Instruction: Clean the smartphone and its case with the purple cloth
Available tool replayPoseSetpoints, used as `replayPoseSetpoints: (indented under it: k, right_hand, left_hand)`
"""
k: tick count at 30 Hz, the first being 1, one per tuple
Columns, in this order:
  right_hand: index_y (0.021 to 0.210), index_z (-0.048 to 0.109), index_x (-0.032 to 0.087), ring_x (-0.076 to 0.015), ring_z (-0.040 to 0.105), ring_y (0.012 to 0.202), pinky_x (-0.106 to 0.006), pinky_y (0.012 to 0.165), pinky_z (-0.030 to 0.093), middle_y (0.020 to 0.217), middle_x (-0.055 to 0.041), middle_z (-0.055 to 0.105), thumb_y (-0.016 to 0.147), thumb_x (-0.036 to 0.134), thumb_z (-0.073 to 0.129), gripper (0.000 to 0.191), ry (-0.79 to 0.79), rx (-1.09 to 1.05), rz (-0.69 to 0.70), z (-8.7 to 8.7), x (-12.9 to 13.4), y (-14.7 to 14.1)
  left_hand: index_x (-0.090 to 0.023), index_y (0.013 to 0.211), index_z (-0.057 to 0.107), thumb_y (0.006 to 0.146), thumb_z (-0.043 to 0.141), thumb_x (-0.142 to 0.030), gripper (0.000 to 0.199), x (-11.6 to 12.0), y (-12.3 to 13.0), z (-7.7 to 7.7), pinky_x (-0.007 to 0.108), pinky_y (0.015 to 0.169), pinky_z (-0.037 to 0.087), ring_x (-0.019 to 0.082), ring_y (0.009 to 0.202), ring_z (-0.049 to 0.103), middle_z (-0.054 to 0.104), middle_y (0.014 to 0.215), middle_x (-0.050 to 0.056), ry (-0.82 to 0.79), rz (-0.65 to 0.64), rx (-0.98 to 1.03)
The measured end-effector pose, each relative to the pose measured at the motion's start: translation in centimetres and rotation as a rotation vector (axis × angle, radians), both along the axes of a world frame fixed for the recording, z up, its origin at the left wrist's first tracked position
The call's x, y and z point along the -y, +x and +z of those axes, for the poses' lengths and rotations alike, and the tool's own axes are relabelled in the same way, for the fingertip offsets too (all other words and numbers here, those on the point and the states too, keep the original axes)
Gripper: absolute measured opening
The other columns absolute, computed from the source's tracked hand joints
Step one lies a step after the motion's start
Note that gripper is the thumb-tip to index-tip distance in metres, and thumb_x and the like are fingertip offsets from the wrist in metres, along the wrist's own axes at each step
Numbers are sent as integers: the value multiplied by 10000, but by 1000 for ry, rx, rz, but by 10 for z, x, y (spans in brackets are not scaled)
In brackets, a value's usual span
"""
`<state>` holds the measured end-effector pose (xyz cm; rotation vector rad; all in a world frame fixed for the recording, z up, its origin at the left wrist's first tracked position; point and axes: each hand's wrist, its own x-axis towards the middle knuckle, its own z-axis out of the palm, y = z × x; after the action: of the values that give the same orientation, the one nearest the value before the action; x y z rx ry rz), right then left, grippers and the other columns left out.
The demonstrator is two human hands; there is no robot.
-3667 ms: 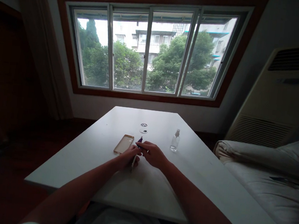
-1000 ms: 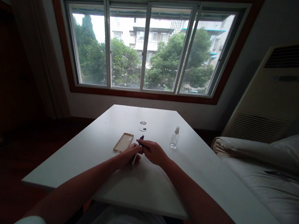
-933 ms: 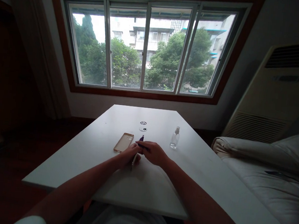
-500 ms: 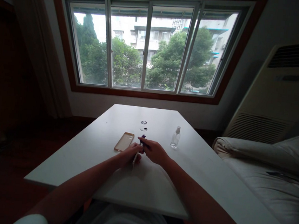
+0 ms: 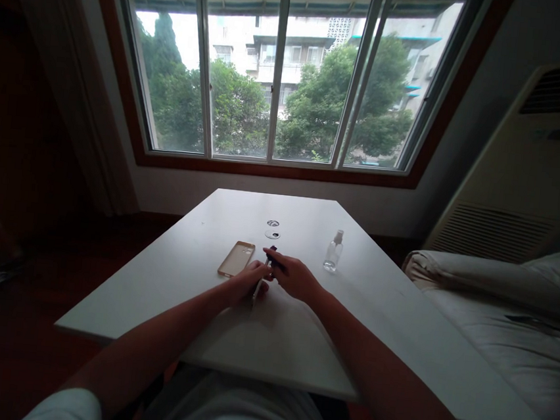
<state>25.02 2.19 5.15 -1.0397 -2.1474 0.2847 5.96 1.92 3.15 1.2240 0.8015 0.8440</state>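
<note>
My left hand (image 5: 249, 280) is closed around a thin smartphone (image 5: 256, 292), which is tilted up on its edge above the table. My right hand (image 5: 296, 277) is pressed together at the phone's far end, pinching a small dark, soft-looking piece (image 5: 271, 257) like a cloth against it. Most of that piece is hidden by the fingers. Just left of my hands, a tan-edged clear phone case (image 5: 236, 260) lies with its hollow side up. Beyond them are two small round flat pieces (image 5: 272, 235) with dark markings, one behind the other.
A clear spray bottle (image 5: 334, 252) stands upright on the white table (image 5: 153, 297), to the right of my hands. A pale sofa (image 5: 478, 308) is at the right, near a floor-standing air conditioner (image 5: 501, 225). A wide window (image 5: 274, 90) is behind the table.
The view has shifted slightly, so the table appears a little higher. Both hands keep their hold on the phone and the dark piece, with hardly any movement.
</note>
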Motion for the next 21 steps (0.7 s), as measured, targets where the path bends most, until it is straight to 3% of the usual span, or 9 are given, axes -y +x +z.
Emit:
replayPoseSetpoints:
  k: [4, 10, 17, 21]
  right_hand:
    - [1433, 585, 287, -158, 669, 803, -269, 763, 519, 1000, -32, 743, 905, 140, 509, 553, 9, -9, 69, 2, 0, 0]
    - [1489, 520, 294, -180, 688, 876, -296, 799, 534, 1167, -62, 726, 922, 183, 506, 578, 23, -31, -26, -1, -5, 5]
    - [1475, 543, 267, -155, 643, 747, -256, 691, 499, 972, -45, 738, 926, 185, 502, 557, 10, 7, 4, 2, 1, 1]
    - [1481, 533, 294, -161, 659, 781, -268, 724, 506, 1050, -49, 740, 927, 183, 500, 566, 22, -2, -45, 0, -2, 2]
  left_hand:
    - [-183, 1031, 459, 834, 669, -511, 437, 1, 0, 2, 244, 504, 464, 111, 643, 591, 598, 1084, 88, 10, -17, 2]
    - [-181, 1025, 459, 826, 682, -492, 432, 6, -1, 8, 264, 511, 468, 124, 655, 599, 598, 1095, 95, -12, 9, -20]
    - [-182, 1023, 453, 855, 644, -487, 397, 3, 1, 6, 261, 495, 463, 128, 662, 597, 586, 1113, 91, 19, -7, -15]
    - [-184, 1036, 456, 846, 662, -499, 422, 2, 0, 4, 264, 517, 484, 133, 689, 603, 583, 1128, 94, 3, -2, -15]
